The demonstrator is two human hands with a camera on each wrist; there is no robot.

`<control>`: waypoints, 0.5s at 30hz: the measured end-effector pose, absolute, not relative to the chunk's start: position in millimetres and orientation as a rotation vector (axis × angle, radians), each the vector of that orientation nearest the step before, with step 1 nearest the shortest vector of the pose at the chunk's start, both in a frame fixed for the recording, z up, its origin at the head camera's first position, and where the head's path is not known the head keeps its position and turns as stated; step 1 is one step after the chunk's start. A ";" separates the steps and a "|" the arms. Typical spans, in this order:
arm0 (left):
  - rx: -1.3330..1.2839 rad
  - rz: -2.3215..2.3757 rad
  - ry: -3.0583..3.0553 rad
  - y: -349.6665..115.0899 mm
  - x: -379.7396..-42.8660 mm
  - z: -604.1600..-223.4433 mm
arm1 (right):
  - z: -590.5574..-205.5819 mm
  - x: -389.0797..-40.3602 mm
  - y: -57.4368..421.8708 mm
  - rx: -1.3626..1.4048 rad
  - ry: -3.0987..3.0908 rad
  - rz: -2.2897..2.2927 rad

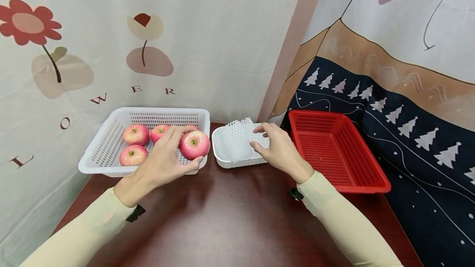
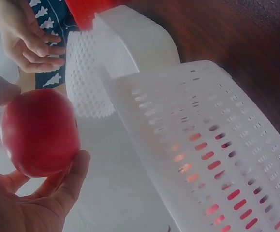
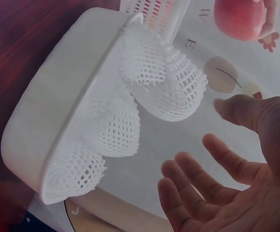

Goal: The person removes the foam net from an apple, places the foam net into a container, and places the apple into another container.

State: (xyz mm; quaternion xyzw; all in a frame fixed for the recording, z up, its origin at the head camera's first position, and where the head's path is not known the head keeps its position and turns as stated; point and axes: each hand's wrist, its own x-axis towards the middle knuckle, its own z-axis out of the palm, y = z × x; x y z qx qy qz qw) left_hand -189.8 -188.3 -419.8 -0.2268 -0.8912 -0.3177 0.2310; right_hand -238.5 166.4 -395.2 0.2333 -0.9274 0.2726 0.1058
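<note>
My left hand [image 1: 165, 153] grips a red apple [image 1: 194, 145] between thumb and fingers, held over the right end of the white perforated basket [image 1: 97, 143]. In the left wrist view the apple [image 2: 40, 133] stands clear of the basket's wall. Several more apples [image 1: 135, 134] lie in that basket, some partly hidden behind the left hand. My right hand [image 1: 280, 149] hovers at the right side of a small white tub [image 1: 237, 163], its fingers spread and holding nothing. White foam net sleeves [image 3: 113, 121] fill the tub and stick up over its rim.
To the right is a red perforated basket [image 1: 326, 151]. All three containers stand along the back of the dark brown table [image 1: 237, 217]. Printed curtains [image 1: 222, 44] hang close behind and to the right of them.
</note>
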 end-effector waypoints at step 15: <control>-0.609 -0.851 -2.482 -196.7 -196.6 -414.5 | -398.6 -235.3 162.7 0.806 -2.683 0.695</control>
